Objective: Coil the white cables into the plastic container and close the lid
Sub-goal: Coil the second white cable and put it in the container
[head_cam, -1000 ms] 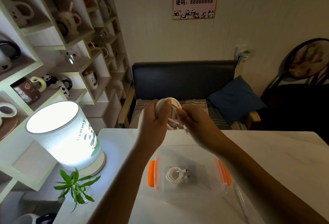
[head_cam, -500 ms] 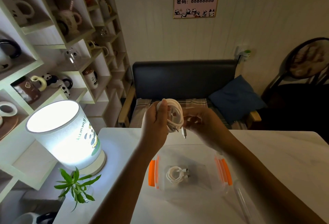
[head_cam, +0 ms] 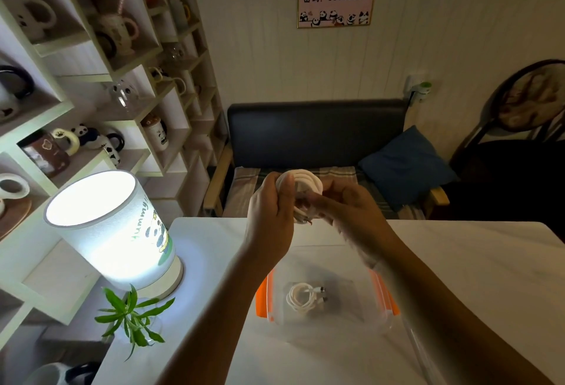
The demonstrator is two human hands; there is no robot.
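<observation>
A white cable [head_cam: 307, 184] wound into several loops is held up above the table's far edge. My left hand [head_cam: 270, 213] grips the left side of that coil, thumb across it. My right hand [head_cam: 345, 204] pinches the coil's lower right, where the plug ends hang down. Below them a clear plastic container [head_cam: 379, 323] with orange clips stands open on the white table. Another coiled white cable [head_cam: 301, 297] lies flat on its bottom. A clear edge, possibly the lid [head_cam: 417, 351], lies to the container's right, partly hidden by my right forearm.
A lit cylindrical lamp [head_cam: 113, 228] stands on the table's left side, with a small green plant [head_cam: 131, 320] in front of it. Shelves of mugs [head_cam: 91, 85] fill the left wall. A dark bench [head_cam: 315, 137] with a blue cushion sits behind the table.
My right hand has moved back in to the coil and closed on its lower right side. The loose plug end that hung free now lies against the coil.
</observation>
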